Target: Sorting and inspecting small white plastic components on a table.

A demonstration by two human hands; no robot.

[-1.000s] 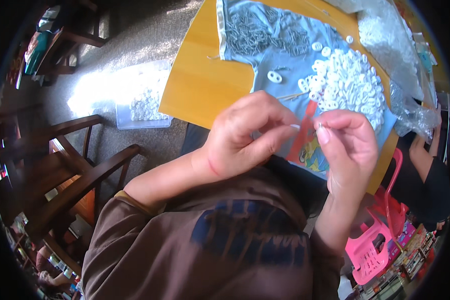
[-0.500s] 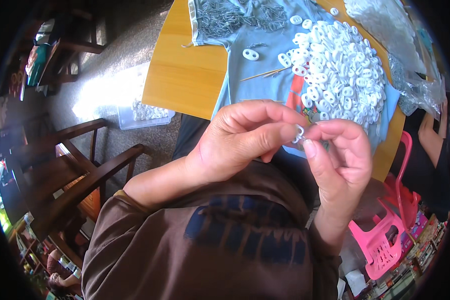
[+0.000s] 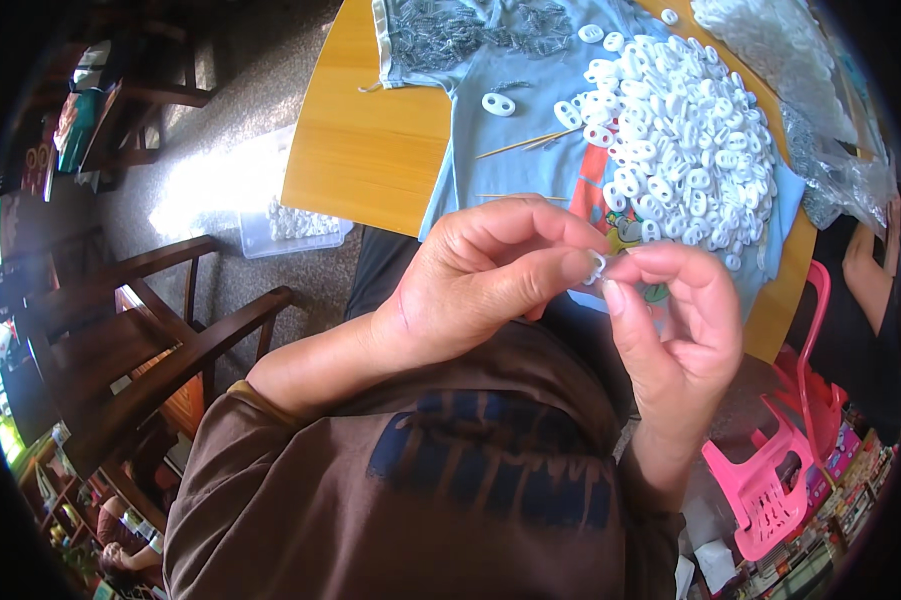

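Observation:
Over the near edge of the table, my left hand (image 3: 490, 265) is closed, thumb and forefinger pinching a small white plastic piece with an oval hole (image 3: 596, 267). My right hand (image 3: 685, 310) meets it from the other side; its thumb and forefinger are pinched together against the piece. Whatever lies between the right fingertips is too small and covered to make out. Beyond my hands is a large pile of white two-hole oval plastic pieces (image 3: 685, 145) on a light blue T-shirt (image 3: 525, 150). Small metal springs (image 3: 470, 40) lie in a heap at the far left of the shirt.
Thin wooden sticks (image 3: 520, 146) and a lone two-hole piece (image 3: 498, 104) lie left of the pile. Clear plastic bags (image 3: 770, 50) stand far right on the wooden table (image 3: 360, 140). A clear bin (image 3: 260, 236), dark wooden chair (image 3: 190, 350) and pink plastic chair (image 3: 765, 490) surround me. Another person's arm (image 3: 870, 270) shows at right.
My fingertips and the white piece have shifted very slightly left, with both hands still pinched together. Another thin stick now shows on the shirt just above my left hand.

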